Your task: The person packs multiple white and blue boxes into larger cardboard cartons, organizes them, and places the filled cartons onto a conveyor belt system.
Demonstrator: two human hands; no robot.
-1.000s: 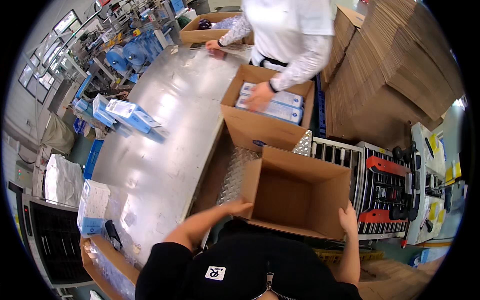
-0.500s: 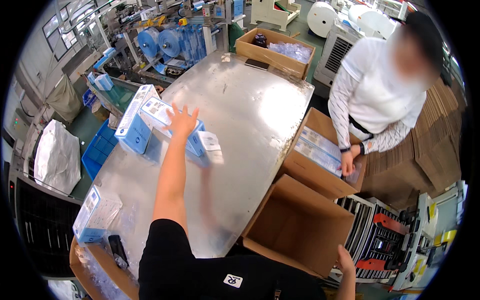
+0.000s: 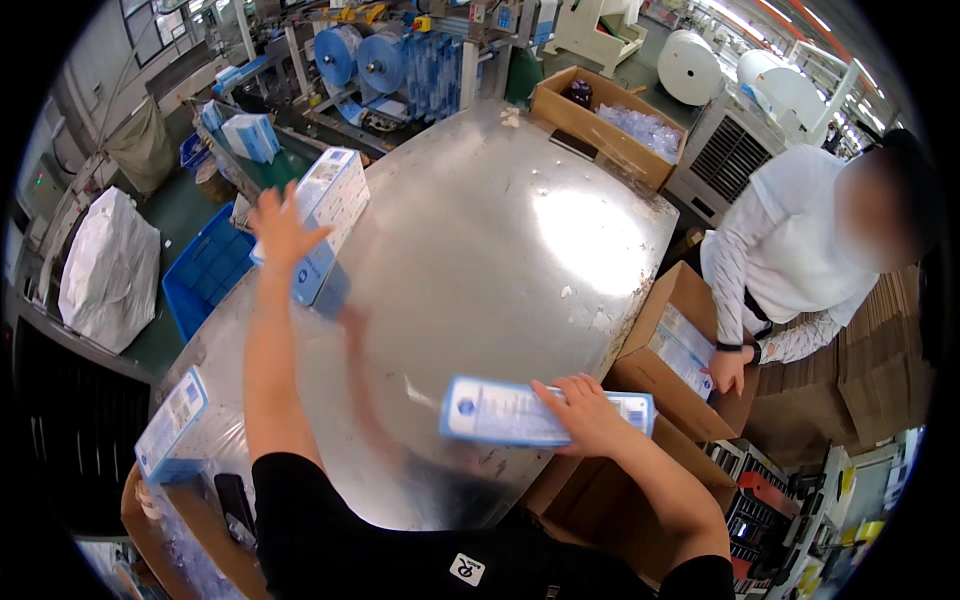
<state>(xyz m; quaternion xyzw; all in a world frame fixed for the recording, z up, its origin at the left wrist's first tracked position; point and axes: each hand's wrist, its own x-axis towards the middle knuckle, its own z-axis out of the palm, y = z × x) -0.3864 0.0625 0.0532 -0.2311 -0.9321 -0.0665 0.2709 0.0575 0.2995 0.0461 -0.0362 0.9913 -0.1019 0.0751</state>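
My left hand [image 3: 285,232] has its fingers spread, overlapping a blue-and-white box [image 3: 340,205] near the table's left edge; whether it touches the box I cannot tell. My right hand [image 3: 590,418] grips a long, narrow blue-and-white box [image 3: 500,412] near its right end. That box hangs level over the near right edge of the metal table [image 3: 450,260]. Partly under my right arm stands an open cardboard carton [image 3: 630,505], its inside mostly hidden.
Across the corner, a co-worker's hands [image 3: 730,368] reach into another carton [image 3: 660,300] holding blue-and-white boxes. Another white box [image 3: 172,425] stands at the near left by a carton of clear plastic [image 3: 190,545]. A far carton [image 3: 610,125] holds clear plastic.
My right hand has left the open carton's rim and now holds a long box above the table's edge. My left hand has moved left; fewer boxes stand there. The view has shifted.
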